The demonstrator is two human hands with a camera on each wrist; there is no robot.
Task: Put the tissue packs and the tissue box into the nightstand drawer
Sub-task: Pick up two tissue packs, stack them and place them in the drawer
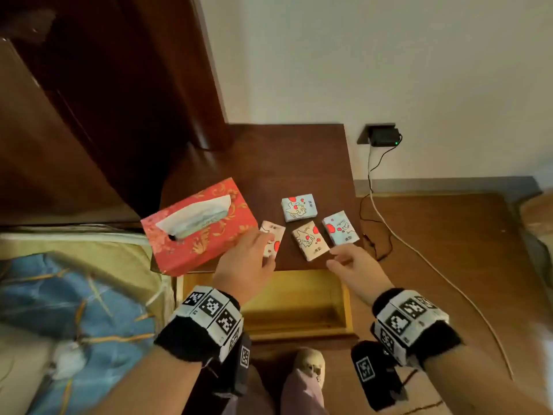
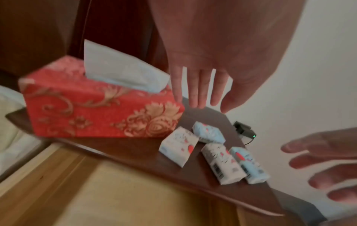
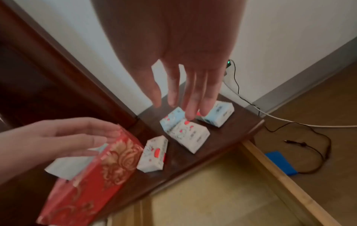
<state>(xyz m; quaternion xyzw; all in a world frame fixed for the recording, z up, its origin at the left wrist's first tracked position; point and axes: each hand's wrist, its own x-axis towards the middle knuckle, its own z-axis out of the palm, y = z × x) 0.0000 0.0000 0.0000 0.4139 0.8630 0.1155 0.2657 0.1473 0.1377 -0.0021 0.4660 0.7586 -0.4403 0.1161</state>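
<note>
A red tissue box (image 1: 199,224) with gold scrolls and a white tissue sticking out sits on the left of the dark nightstand top (image 1: 287,163). Several small tissue packs lie to its right: a white one (image 1: 273,239) beside the box, a blue one (image 1: 298,207) behind, a cream one (image 1: 310,241) and another blue one (image 1: 340,228). My left hand (image 1: 248,259) hovers open with straight fingers over the box's right end and the white pack. My right hand (image 1: 348,260) hovers open just in front of the cream pack. The drawer (image 1: 344,301) below stands pulled out, pale wood inside.
A bed with blue and beige bedding (image 1: 74,295) lies to the left, its dark headboard (image 1: 119,85) behind. A charger (image 1: 383,136) is plugged into the wall with cables (image 1: 419,250) trailing over the brown floor. A blue flat device (image 3: 281,162) lies on the floor by the drawer.
</note>
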